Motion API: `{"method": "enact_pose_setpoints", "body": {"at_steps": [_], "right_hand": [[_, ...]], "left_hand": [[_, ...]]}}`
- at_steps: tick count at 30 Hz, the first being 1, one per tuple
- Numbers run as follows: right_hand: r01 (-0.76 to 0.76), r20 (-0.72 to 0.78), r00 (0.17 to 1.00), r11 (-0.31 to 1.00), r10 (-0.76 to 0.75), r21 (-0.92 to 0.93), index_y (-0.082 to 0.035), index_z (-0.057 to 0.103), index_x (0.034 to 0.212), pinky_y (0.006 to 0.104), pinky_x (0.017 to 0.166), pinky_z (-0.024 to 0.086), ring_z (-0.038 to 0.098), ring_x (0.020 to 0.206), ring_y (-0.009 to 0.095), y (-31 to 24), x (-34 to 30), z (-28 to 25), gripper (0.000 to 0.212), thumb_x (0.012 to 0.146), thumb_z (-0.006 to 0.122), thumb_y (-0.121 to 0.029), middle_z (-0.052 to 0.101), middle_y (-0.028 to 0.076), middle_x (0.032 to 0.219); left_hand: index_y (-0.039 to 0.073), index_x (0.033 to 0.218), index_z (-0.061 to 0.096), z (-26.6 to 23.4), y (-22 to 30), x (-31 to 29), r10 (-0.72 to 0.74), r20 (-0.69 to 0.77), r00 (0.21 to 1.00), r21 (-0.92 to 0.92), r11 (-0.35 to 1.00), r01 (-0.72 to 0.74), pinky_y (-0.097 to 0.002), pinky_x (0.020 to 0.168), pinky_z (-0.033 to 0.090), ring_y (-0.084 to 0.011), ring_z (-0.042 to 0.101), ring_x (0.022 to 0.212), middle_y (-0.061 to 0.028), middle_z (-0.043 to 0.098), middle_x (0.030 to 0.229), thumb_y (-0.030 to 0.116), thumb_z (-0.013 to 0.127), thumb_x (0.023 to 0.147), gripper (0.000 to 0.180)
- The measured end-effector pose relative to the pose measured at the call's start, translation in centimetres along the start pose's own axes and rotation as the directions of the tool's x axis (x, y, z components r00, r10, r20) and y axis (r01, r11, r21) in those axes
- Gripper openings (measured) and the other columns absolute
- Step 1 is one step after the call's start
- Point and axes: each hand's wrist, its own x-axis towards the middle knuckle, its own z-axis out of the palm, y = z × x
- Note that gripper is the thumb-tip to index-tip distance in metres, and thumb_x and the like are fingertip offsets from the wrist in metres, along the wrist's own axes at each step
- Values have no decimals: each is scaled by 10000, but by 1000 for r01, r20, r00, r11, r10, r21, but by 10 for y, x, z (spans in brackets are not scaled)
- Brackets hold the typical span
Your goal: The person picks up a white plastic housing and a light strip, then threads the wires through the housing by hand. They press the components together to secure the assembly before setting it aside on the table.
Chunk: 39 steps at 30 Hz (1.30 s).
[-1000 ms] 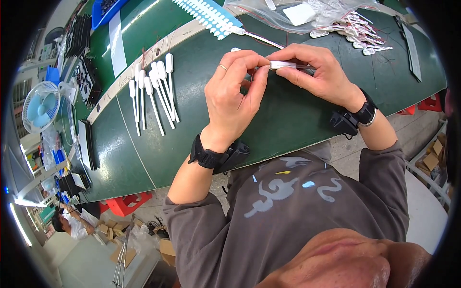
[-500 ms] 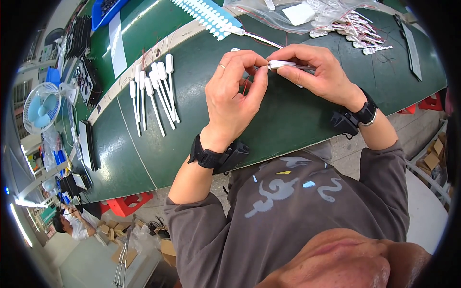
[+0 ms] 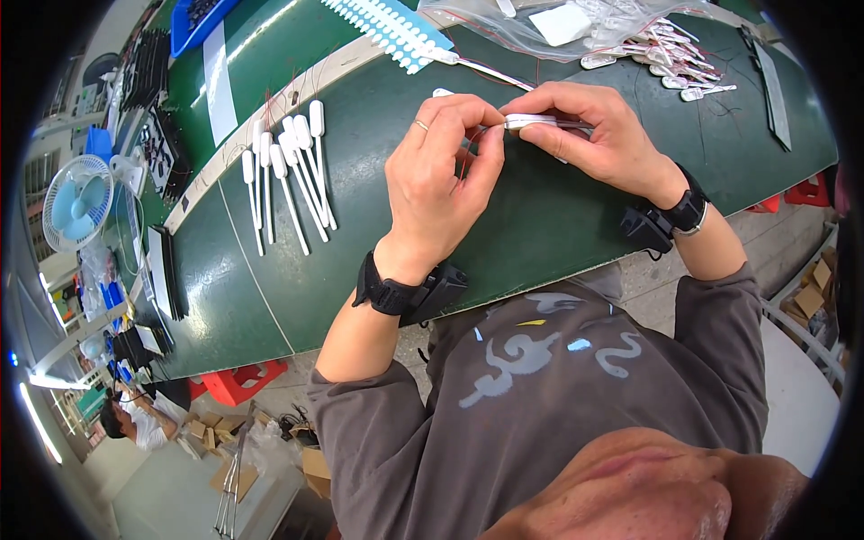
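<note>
A white paddle-shaped plastic piece (image 3: 531,121) with a slim stem is pinched between the thumb and fingers of my right hand (image 3: 605,135), its rounded head pointing left. At that rounded end the fingertips of my left hand (image 3: 441,171) are pressed together, and a thin red wire (image 3: 465,165) loops below them. Exactly what is between the left fingertips is partly hidden. On the green table (image 3: 360,261) to the left lie several similar white paddle-shaped pieces (image 3: 290,157) in a row, red wires at their heads. Another white piece (image 3: 441,56) with a long stem lies just beyond my hands.
A blue sheet (image 3: 423,31) with rows of white tabs lies at the far side. A clear plastic bag (image 3: 504,31) and a heap of wired white pieces (image 3: 670,58) are at far right. A dark strip (image 3: 769,90) lies near the right end; a blue bin (image 3: 191,36) stands far left.
</note>
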Motion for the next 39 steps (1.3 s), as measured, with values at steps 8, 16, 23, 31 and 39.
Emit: {"method": "enact_pose_setpoints", "body": {"at_steps": [8, 16, 23, 31, 39], "right_hand": [[22, -12, 1000, 1000, -22, -16, 1, 684, 1144, 205, 642, 473, 589, 749, 59, 2, 0, 0, 220, 940, 665, -81, 659, 26, 893], [35, -4, 999, 996, -36, -77, -3, 684, 1145, 214, 623, 448, 572, 734, 61, -1, 1, -1, 212, 952, 640, -80, 656, 32, 880], [-84, -28, 996, 983, 90, 165, -6, 627, 1210, 188, 666, 457, 563, 807, 29, -3, 1, 1, 245, 979, 603, -85, 630, 5, 1035], [-122, -22, 992, 975, 128, 186, 4, 584, 1225, 171, 660, 457, 553, 820, 15, -1, 1, 1, 267, 975, 615, -85, 608, -1, 1052], [-188, 8, 982, 957, 191, 222, 9, 584, 1209, 170, 643, 454, 552, 801, 15, -3, 1, 0, 256, 969, 620, -71, 607, 9, 1051]], "left_hand": [[24, 941, 660, 0, -1, 0, 1, 17, 1000, 7, 1000, -1, -237, 628, 557, -131, 644, 854, -64, 672, 981, -47, 674, 845, 121], [8, 996, 664, -2, 5, 1, -65, 14, 998, -28, 997, 66, -230, 624, 553, -123, 642, 842, -69, 674, 993, -22, 690, 856, 145], [26, 1052, 673, 0, 5, 2, -315, -94, 944, -192, 936, 294, -233, 557, 516, -95, 619, 713, -54, 676, 957, 26, 708, 866, 190], [-2, 1044, 679, -1, 6, 1, -487, 125, 864, -399, 773, 493, -198, 561, 510, -57, 600, 751, -26, 675, 932, 92, 726, 892, 185], [11, 1065, 671, -3, 9, 1, -491, 199, 848, -502, 692, 519, -201, 549, 513, -47, 580, 768, 0, 649, 915, 127, 706, 920, 189]]}}
